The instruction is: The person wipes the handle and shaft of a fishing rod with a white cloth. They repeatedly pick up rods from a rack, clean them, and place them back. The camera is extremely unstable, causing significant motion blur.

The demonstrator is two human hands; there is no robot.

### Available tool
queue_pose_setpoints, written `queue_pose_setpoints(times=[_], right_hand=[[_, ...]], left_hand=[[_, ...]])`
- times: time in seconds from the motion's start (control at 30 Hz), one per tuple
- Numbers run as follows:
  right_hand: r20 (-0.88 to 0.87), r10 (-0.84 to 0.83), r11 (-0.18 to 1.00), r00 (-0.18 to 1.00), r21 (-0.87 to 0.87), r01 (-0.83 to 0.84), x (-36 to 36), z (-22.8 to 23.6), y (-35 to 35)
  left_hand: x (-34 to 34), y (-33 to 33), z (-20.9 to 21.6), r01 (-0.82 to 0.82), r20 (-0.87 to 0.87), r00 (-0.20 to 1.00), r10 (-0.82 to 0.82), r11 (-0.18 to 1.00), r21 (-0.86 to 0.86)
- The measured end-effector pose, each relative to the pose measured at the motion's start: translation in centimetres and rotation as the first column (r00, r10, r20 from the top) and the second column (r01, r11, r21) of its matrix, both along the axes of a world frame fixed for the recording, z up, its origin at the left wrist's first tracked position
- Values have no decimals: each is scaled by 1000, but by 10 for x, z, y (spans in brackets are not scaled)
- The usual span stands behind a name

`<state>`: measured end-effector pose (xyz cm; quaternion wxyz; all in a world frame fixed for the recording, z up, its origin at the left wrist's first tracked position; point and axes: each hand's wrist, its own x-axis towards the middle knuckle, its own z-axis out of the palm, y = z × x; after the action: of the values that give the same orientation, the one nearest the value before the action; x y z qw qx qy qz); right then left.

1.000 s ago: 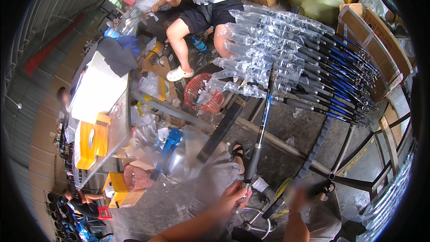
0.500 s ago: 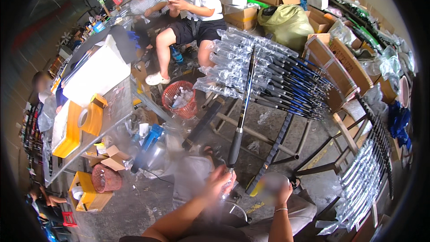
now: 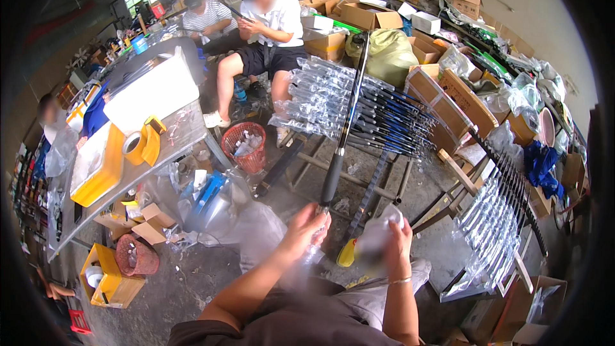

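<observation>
My left hand [image 3: 303, 232] is closed round the bottom end of a fishing rod [image 3: 334, 176], just below its dark foam grip. The rod leans upright and away from me, its black and silver blank crossing in front of the rack. Clear plastic hangs blurred beneath that hand. To the right, my right hand [image 3: 398, 242] grips a crumpled whitish cloth [image 3: 378, 234], smeared by blur, held apart from the rod. Beyond my hands, several fishing rods [image 3: 384, 118] with plastic-wrapped ends lie side by side across a metal rack [image 3: 306, 170].
At right, more plastic-wrapped rods [image 3: 490, 234] lean on a stand. A red basket [image 3: 245, 147] of scraps stands on the floor. On the left table [image 3: 182, 125] sit a white foam box [image 3: 154, 93] and tape rolls [image 3: 134, 148]. A seated person [image 3: 272, 32] is beyond the rack.
My view has tilted upward, showing more of the far room. Both hands keep their holds; the right has risen slightly with the cloth, now more plainly visible.
</observation>
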<state>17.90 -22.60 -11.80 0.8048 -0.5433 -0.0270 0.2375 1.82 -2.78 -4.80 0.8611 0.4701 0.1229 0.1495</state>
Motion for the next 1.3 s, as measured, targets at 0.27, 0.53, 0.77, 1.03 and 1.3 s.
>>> queue_pose_setpoints(times=[0.27,0.53,0.77,1.03,1.3], right_hand=[[15,180,929,984,325,-175,16,87,38],[48,301,853,952,432,-292,14,105,61],[125,321,870,939,354,-344,4,116,67],[292,227,917,929,258,-305,1,109,64],[123,241,795,963,544,-268,-3,110,73]], left_hand=[[6,7,11,-4,-11,1000,4,1000,-24],[10,16,13,39,18,999,-40,998,46],[10,14,14,53,1,999,-54,994,98],[14,7,13,31,-21,999,-28,989,145],[12,4,9,6,-30,1000,-2,990,143]])
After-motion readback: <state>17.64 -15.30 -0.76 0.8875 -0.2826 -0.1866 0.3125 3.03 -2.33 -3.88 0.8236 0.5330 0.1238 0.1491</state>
